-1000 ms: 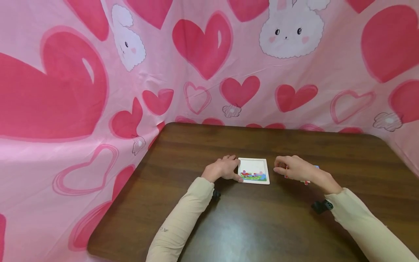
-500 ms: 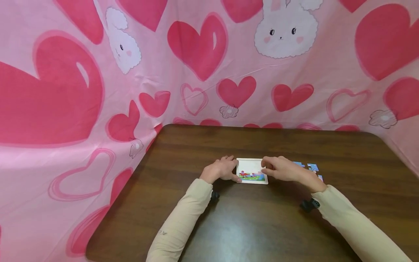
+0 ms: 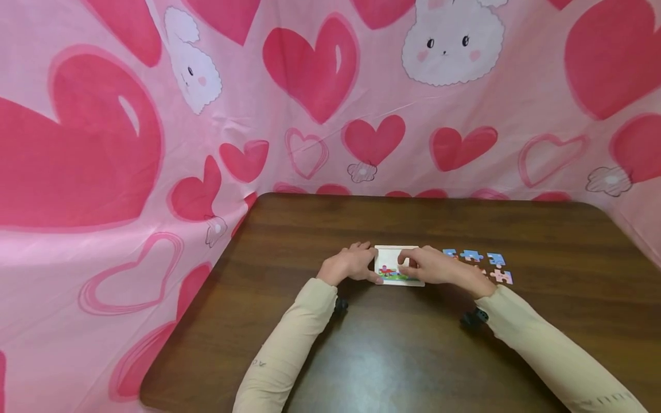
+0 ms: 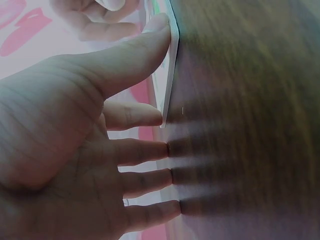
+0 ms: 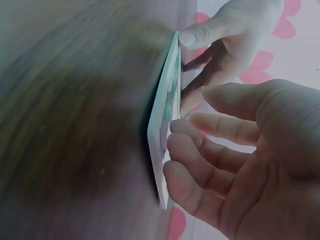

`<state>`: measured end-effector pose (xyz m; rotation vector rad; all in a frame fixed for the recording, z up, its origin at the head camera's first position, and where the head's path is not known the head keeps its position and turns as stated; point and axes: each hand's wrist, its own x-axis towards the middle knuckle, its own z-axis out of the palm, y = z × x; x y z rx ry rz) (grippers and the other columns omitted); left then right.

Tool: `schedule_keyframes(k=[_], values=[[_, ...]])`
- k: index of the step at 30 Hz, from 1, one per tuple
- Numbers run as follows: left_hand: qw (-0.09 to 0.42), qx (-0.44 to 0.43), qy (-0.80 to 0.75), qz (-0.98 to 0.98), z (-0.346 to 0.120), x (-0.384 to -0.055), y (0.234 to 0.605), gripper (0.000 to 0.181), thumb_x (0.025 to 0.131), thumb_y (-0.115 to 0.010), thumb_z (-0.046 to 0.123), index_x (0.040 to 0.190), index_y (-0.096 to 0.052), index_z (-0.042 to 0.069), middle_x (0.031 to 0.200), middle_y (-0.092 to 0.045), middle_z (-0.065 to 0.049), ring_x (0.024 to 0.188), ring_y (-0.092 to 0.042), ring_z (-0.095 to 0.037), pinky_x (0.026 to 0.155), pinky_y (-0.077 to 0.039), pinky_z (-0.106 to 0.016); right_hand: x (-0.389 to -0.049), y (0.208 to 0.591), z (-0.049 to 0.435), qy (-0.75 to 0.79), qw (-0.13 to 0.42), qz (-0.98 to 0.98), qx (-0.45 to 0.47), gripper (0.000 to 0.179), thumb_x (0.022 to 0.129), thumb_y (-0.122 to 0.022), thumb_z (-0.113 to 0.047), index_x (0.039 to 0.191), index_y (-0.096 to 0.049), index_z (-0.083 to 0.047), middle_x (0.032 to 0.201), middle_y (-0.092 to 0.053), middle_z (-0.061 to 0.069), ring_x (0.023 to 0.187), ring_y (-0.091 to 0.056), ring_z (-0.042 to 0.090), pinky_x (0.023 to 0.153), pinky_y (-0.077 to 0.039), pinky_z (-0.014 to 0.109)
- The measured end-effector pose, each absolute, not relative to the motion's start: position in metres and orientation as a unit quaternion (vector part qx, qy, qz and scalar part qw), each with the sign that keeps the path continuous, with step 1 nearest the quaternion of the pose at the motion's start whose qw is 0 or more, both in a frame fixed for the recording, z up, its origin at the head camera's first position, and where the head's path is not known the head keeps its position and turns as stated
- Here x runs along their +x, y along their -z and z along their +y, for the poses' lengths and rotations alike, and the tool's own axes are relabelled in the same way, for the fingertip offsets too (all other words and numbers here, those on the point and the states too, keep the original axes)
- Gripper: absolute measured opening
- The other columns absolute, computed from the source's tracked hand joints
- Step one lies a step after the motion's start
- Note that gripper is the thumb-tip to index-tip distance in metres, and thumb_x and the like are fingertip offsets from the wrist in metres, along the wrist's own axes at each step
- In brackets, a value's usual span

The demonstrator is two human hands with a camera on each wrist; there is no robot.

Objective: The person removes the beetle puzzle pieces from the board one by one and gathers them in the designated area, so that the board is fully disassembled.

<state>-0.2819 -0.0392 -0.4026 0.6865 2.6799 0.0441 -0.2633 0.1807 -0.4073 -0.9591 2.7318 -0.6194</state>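
In the head view a white-framed picture puzzle tray (image 3: pixel 386 258) lies on the table, with colourful pieces (image 3: pixel 386 272) showing along its lower part. My left hand (image 3: pixel 350 264) spreads at the tray's left edge; in the left wrist view its thumb (image 4: pixel 159 26) lies on the frame, the index fingertip is at the corner and the other fingertips rest on the table. Over the tray's right side is my right hand (image 3: pixel 430 265), its fingers (image 5: pixel 182 150) loosely bent close to the surface. The right wrist view shows a gap between thumb and index finger, with nothing seen in it.
Several loose jigsaw pieces (image 3: pixel 471 256), blue and pink, lie right of the tray, partly hidden behind the right hand and wrist. The brown wooden table (image 3: pixel 382 338) meets a pink heart-patterned cloth (image 3: pixel 310 155) at its back and left.
My right hand has moved left from the loose pieces to over the tray, uncovering more of those pieces. The left hand stays at the tray's left edge.
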Motion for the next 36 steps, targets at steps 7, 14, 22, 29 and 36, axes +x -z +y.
schedule_keyframes(k=[7, 14, 22, 29, 36], values=[[0.188, 0.241, -0.02, 0.952, -0.039, -0.282, 0.402, 0.078, 0.086, -0.065, 0.059, 0.148, -0.041, 0.018, 0.162, -0.027, -0.007, 0.15, -0.023, -0.029, 0.119, -0.027, -0.049, -0.266, 0.408, 0.17, 0.202, 0.091, 0.92, -0.324, 0.013, 0.094, -0.065, -0.022, 0.104, -0.064, -0.012, 0.067, -0.055, -0.006, 0.058, -0.045, 0.007, 0.055, -0.038, 0.023], [0.185, 0.247, -0.017, 0.951, -0.037, -0.282, 0.401, 0.08, 0.087, -0.064, 0.059, 0.15, -0.039, 0.017, 0.162, -0.027, -0.008, 0.15, -0.024, -0.029, 0.119, -0.027, -0.05, -0.266, 0.41, 0.168, 0.197, 0.103, 0.922, -0.318, 0.016, 0.091, -0.068, -0.018, 0.104, -0.064, -0.01, 0.072, -0.057, -0.003, 0.063, -0.047, 0.01, 0.058, -0.039, 0.024], [0.186, 0.244, -0.016, 0.952, -0.039, -0.283, 0.402, 0.082, 0.087, -0.063, 0.06, 0.151, -0.037, 0.017, 0.162, -0.028, -0.008, 0.15, -0.024, -0.03, 0.119, -0.028, -0.05, -0.269, 0.416, 0.161, 0.2, 0.079, 0.918, -0.334, 0.016, 0.087, -0.07, -0.014, 0.1, -0.066, -0.006, 0.072, -0.06, -0.002, 0.063, -0.049, 0.009, 0.06, -0.041, 0.024], [0.183, 0.247, -0.009, 0.952, -0.039, -0.284, 0.403, 0.081, 0.087, -0.063, 0.061, 0.151, -0.038, 0.017, 0.161, -0.029, -0.009, 0.149, -0.025, -0.03, 0.118, -0.029, -0.05, -0.271, 0.417, 0.155, 0.198, 0.097, 0.921, -0.32, 0.016, 0.088, -0.072, -0.017, 0.1, -0.066, -0.008, 0.075, -0.063, -0.001, 0.066, -0.051, 0.01, 0.062, -0.044, 0.025], [0.186, 0.248, -0.008, 0.951, -0.039, -0.284, 0.403, 0.081, 0.087, -0.063, 0.06, 0.151, -0.038, 0.017, 0.162, -0.028, -0.009, 0.15, -0.025, -0.03, 0.118, -0.029, -0.051, -0.271, 0.418, 0.151, 0.204, 0.107, 0.923, -0.308, 0.015, 0.087, -0.073, -0.016, 0.098, -0.066, -0.008, 0.078, -0.065, 0.0, 0.068, -0.053, 0.011, 0.064, -0.046, 0.025]])
